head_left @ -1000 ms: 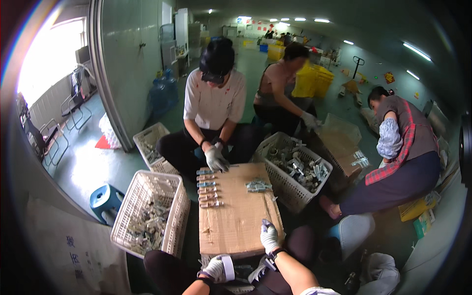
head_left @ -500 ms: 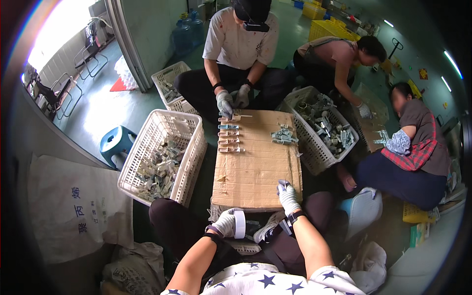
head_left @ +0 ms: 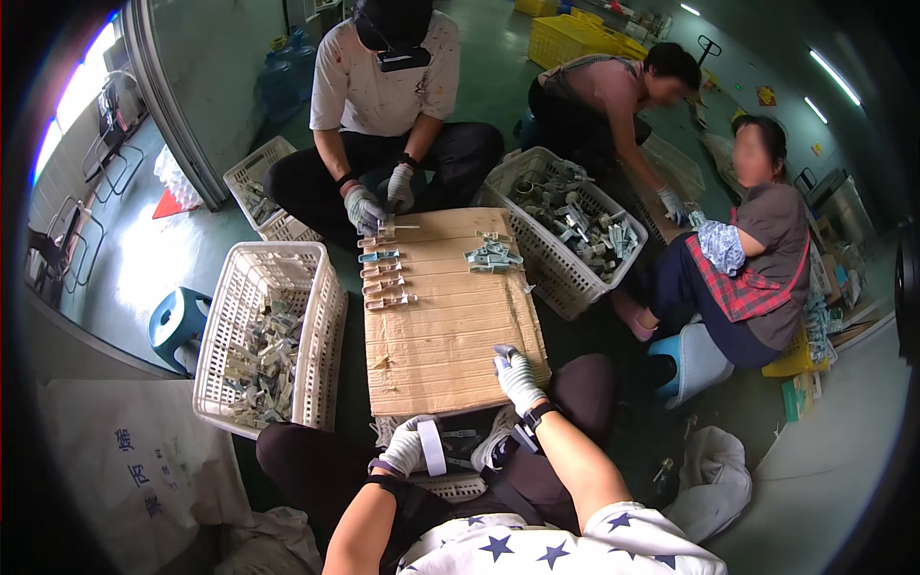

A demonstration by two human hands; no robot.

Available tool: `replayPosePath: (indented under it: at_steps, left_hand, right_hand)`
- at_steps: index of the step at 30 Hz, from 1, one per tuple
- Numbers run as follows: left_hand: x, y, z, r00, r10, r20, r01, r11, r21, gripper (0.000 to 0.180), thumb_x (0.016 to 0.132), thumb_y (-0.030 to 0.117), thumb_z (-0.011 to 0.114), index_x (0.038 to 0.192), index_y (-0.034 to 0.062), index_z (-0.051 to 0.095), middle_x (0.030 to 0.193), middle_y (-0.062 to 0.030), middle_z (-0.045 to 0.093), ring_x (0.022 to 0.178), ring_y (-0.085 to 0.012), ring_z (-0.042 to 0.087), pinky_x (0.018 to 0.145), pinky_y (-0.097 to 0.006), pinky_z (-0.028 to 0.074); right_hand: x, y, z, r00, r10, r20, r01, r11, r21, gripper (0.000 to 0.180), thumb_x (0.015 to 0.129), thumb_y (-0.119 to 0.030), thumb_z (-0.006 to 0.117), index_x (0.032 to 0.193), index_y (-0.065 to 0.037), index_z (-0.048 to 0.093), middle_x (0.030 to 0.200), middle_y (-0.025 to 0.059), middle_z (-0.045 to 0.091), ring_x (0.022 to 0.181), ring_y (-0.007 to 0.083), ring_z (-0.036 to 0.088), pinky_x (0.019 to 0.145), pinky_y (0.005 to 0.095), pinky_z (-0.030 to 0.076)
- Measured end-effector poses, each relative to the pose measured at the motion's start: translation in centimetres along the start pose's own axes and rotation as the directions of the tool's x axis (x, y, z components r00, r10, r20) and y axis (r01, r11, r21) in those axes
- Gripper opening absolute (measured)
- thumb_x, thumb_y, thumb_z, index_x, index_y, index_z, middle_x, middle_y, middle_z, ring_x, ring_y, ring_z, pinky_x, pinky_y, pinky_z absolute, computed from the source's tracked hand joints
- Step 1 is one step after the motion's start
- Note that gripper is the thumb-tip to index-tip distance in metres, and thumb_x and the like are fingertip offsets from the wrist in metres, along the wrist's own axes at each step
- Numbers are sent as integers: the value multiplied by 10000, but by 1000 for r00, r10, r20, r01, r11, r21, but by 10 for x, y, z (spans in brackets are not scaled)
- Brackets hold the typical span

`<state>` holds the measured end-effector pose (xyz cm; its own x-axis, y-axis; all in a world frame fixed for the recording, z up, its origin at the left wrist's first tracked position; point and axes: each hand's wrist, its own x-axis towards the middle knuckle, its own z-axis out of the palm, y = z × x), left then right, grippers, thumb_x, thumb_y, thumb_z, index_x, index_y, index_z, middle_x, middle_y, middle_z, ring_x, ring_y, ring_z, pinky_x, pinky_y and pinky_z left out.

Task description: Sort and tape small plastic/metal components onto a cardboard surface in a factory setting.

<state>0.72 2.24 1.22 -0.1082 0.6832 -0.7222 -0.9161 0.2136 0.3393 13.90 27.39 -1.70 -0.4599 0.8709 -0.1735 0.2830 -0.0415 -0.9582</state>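
Observation:
My left hand (head_left: 403, 449), in a pale knitted glove, grips a white roll of tape (head_left: 433, 448) beside the near edge of a cardboard sheet (head_left: 450, 335). Over the sheet's near right part is my gloved right hand (head_left: 519, 381), its fingers curled together; what they hold, if anything, is hidden. A column of clothespin-like clips (head_left: 385, 285) lies along the sheet's left side, with one blue among brownish ones. Toward the far right sits a small heap of pale blue-green clips (head_left: 493, 257). Opposite me, a person's gloved hands (head_left: 365, 209) are at the far left clip.
White crates of clips stand left (head_left: 331, 316) and right (head_left: 565, 297) of the cardboard, with another crate (head_left: 278, 153) behind. Two people work at the right, near a blue-and-white stool (head_left: 692, 369). A blue stool (head_left: 179, 326) and a sack (head_left: 134, 450) are on the left.
The view has swung, so the cardboard and crates sit further left. My hands keep nearly the same places by the cardboard. The person at far right has lifted their head.

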Motion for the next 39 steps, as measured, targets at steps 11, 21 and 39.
replayPosePath:
  at_steps: [11,21,39]
  left_hand:
    - [0,1,0,998,0,56,0,1000,0,188,903,207,507,790,143,644,695,4,607,573,-166,561,532,-310,473]
    - [-12,4,12,998,20,51,-20,1000,-2,150,887,191,547,836,129,673,723,-22,630,578,-191,579,531,-329,487]
    - [-24,5,39,994,85,-61,-76,988,137,142,905,185,496,837,133,609,688,-19,585,580,-202,549,538,-364,472]
  right_hand:
    - [-2,-10,-3,999,43,31,-45,997,55,230,887,-64,549,1109,-89,601,781,36,620,618,131,514,589,294,456]
    - [2,3,-3,999,-46,-5,45,998,-52,224,887,-72,550,1104,-84,602,845,68,660,688,178,575,680,318,483]
    - [8,9,-2,975,214,66,-223,948,226,240,908,-54,523,1130,-108,597,709,-48,506,586,64,432,528,224,403]
